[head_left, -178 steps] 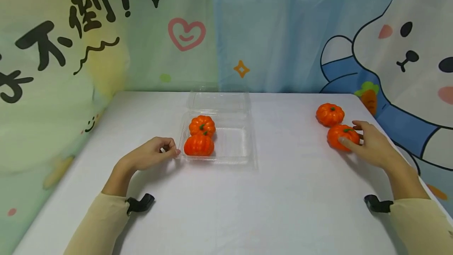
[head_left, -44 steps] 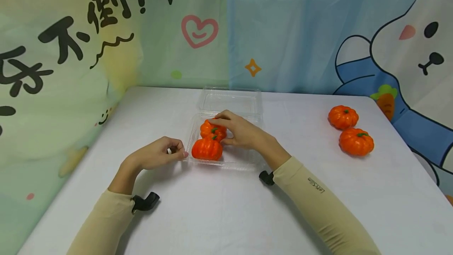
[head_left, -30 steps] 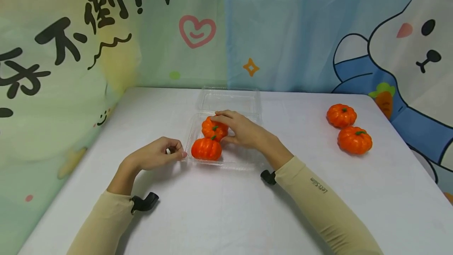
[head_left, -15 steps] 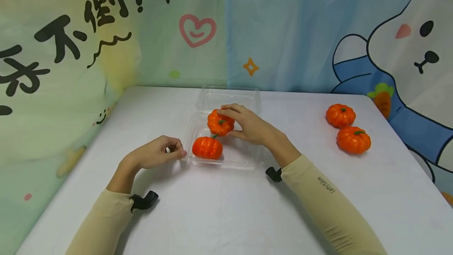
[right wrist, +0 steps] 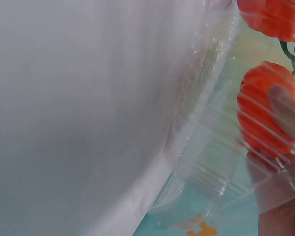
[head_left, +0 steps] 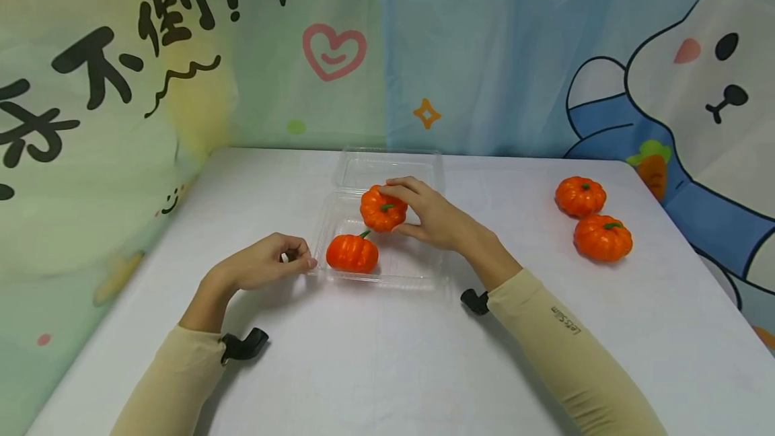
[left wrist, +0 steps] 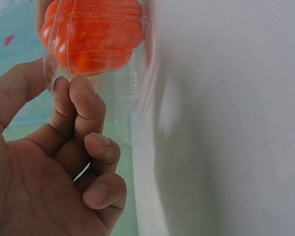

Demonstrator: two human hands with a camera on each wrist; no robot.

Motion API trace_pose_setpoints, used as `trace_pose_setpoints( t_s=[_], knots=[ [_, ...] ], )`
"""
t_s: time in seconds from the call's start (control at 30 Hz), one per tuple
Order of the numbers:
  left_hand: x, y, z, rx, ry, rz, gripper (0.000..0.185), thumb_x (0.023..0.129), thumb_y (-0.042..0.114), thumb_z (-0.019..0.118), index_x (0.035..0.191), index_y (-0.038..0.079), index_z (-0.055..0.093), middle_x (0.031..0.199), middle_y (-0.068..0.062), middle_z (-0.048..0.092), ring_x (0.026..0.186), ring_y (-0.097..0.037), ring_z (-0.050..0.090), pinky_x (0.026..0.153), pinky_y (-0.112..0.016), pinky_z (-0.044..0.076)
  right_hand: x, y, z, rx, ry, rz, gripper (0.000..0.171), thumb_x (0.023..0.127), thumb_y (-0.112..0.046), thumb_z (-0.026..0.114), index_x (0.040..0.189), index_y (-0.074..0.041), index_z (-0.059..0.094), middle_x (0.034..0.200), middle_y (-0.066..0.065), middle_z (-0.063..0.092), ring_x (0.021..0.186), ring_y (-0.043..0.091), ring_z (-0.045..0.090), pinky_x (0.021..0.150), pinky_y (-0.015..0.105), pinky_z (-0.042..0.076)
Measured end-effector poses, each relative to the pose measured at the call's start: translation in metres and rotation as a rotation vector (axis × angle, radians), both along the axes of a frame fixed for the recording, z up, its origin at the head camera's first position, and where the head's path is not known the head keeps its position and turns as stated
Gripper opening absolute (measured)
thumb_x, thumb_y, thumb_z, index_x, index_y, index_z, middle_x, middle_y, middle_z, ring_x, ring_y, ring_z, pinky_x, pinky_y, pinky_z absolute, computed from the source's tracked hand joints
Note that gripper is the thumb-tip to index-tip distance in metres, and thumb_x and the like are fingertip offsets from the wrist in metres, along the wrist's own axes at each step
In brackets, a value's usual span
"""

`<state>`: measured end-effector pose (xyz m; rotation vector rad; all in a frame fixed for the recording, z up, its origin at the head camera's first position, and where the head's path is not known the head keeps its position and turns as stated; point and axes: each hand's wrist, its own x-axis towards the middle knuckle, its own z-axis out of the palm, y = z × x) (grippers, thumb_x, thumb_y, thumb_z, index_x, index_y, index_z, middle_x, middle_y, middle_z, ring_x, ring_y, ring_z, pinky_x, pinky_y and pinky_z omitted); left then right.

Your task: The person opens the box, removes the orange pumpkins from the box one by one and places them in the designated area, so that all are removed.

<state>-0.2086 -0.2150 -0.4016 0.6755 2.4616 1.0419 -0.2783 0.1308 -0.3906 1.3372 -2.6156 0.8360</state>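
right hand (head_left: 431, 221) grips far pumpkin (head_left: 381, 209), now raised from clear box (head_left: 418, 274) | left hand (head_left: 266, 266) still pinches box rim | near pumpkin (head_left: 352, 253) stays | unloading underway

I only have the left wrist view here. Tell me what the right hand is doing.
Observer: The right hand grips a pumpkin above the far part of the clear container.
Operator: Report how many pumpkins are outside that container.
Observer: Two pumpkins sit side by side on the white table, over toward the right edge, apart from the container.
Operator: Say whether the lid is open.
Observer: Yes, the clear lid lies folded back flat behind the tray. The left hand pinches the tray's near left rim, beside the pumpkin inside.
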Motion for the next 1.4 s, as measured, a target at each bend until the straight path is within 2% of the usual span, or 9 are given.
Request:
trace_pose_setpoints(
  t_s=[0.23, 0.47, 0.7, 1.0, 1.17, 1.4],
  knots=[
    [0.000, -0.002, -0.002, -0.001, 0.013, 0.001, 0.022, 0.101, 0.027, 0.062, 0.089, 0.011, 0.068, 0.084, -0.004, 0.066, 0.082, -0.018, 0.051, 0.072, -0.028, 0.038, 0.002, 0.005, 0.001, -0.034, 0.019, 0.014, 0.064, 0.088, -0.006, 0.080, 0.145, -0.005, 0.051, 0.150, 0.018, 0.045, 0.139, 0.036, 0.045, 0.110, 0.048, 0.045],
    [0.001, -0.001, -0.001, 0.003, 0.007, 0.004, 0.020, 0.101, 0.026, 0.061, 0.090, 0.011, 0.069, 0.085, -0.004, 0.066, 0.082, -0.018, 0.052, 0.072, -0.027, 0.039, 0.003, 0.011, -0.002, -0.034, 0.030, 0.000, 0.065, 0.087, -0.008, 0.082, 0.145, -0.007, 0.052, 0.149, 0.017, 0.045, 0.139, 0.035, 0.043, 0.110, 0.047, 0.045],
    [0.001, -0.002, 0.001, -0.001, 0.010, 0.006, 0.020, 0.101, 0.026, 0.062, 0.090, 0.010, 0.069, 0.085, -0.005, 0.067, 0.081, -0.017, 0.051, 0.071, -0.027, 0.038, 0.006, 0.019, -0.003, -0.078, 0.062, -0.016, 0.066, 0.084, -0.009, 0.086, 0.142, -0.007, 0.055, 0.144, 0.017, 0.047, 0.134, 0.033, 0.048, 0.106, 0.045, 0.049],
    [0.001, -0.004, -0.001, 0.011, 0.008, -0.001, 0.020, 0.101, 0.027, 0.061, 0.091, 0.011, 0.068, 0.087, -0.004, 0.067, 0.081, -0.016, 0.052, 0.071, -0.026, 0.039, 0.006, 0.030, -0.006, -0.138, 0.114, -0.017, 0.067, 0.081, -0.008, 0.087, 0.141, -0.010, 0.057, 0.138, 0.016, 0.045, 0.128, 0.031, 0.050, 0.099, 0.044, 0.053],
    [0.001, -0.004, -0.002, 0.016, 0.019, -0.002, 0.020, 0.101, 0.026, 0.061, 0.090, 0.011, 0.068, 0.087, -0.004, 0.067, 0.080, -0.016, 0.052, 0.070, -0.026, 0.039, 0.007, 0.036, -0.004, -0.182, 0.137, -0.011, 0.067, 0.078, -0.007, 0.089, 0.138, -0.010, 0.058, 0.134, 0.016, 0.045, 0.126, 0.032, 0.049, 0.098, 0.045, 0.051],
    [0.000, -0.002, -0.002, 0.014, -0.004, -0.001, 0.022, 0.101, 0.028, 0.062, 0.090, 0.010, 0.068, 0.087, -0.005, 0.067, 0.081, -0.016, 0.052, 0.070, -0.026, 0.038, 0.012, 0.048, 0.001, -0.208, 0.150, -0.022, 0.067, 0.077, -0.008, 0.090, 0.137, -0.010, 0.060, 0.132, 0.016, 0.044, 0.127, 0.031, 0.048, 0.099, 0.044, 0.051]
  ],
)
